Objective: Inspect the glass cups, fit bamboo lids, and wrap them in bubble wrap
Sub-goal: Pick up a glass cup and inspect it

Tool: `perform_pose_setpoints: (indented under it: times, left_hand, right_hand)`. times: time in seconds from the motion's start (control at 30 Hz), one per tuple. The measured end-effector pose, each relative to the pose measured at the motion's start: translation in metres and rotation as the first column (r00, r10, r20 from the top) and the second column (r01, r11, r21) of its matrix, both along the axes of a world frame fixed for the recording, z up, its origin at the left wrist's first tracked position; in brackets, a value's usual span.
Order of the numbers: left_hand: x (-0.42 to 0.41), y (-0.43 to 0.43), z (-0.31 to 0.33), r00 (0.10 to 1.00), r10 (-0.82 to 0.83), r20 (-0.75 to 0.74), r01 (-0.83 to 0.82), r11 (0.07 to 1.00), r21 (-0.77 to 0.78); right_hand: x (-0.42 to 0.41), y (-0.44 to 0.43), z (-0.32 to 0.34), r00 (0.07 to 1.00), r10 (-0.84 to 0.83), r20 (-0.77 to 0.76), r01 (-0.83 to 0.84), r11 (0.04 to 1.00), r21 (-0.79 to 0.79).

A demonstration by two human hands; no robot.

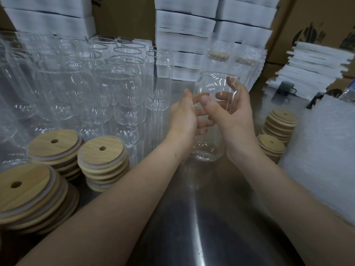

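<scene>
A clear glass cup [213,83] without a lid is held above the metal table [201,217], tilted slightly, mouth away from me. My left hand [184,116] grips its left side and my right hand [234,116] wraps its right side, fingers showing through the glass. Stacks of round bamboo lids [101,150] with a straw hole and a white seal ring stand at the near left; two more lid stacks [278,123] stand at the right. A fluffy pile of bubble wrap [326,143] lies at the right edge.
Many empty glass cups [119,89] crowd the left and back of the table. Wrapped lidded cups [238,62] stand behind the held cup. White foam stacks [184,27] and cardboard boxes line the back; a small grey mug [286,88] sits at the right.
</scene>
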State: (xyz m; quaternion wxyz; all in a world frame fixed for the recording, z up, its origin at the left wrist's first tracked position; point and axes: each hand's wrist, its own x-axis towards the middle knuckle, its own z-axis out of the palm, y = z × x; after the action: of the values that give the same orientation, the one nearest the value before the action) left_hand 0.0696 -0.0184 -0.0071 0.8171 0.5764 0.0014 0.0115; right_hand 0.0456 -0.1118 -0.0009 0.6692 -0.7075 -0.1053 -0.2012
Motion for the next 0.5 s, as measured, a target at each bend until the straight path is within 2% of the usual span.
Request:
perform_pose_setpoints:
  times: [0.17,0.33,0.5]
  left_hand:
    - [-0.001,0.006,-0.001,0.999,-0.043,-0.033,0.042,0.998,-0.036]
    - [-0.003,0.011,0.001,0.942,-0.306,-0.134,0.286,0.946,-0.150]
    - [-0.008,0.013,0.000,0.861,-0.481,-0.164,0.450,0.872,-0.191]
  right_hand:
    - [-0.003,-0.001,0.005,0.998,0.038,0.053,-0.039,0.999,0.022]
    - [-0.008,-0.002,0.011,0.988,0.127,0.088,-0.132,0.990,0.045]
    - [-0.007,-0.007,0.015,0.982,0.175,0.068,-0.180,0.981,0.068]
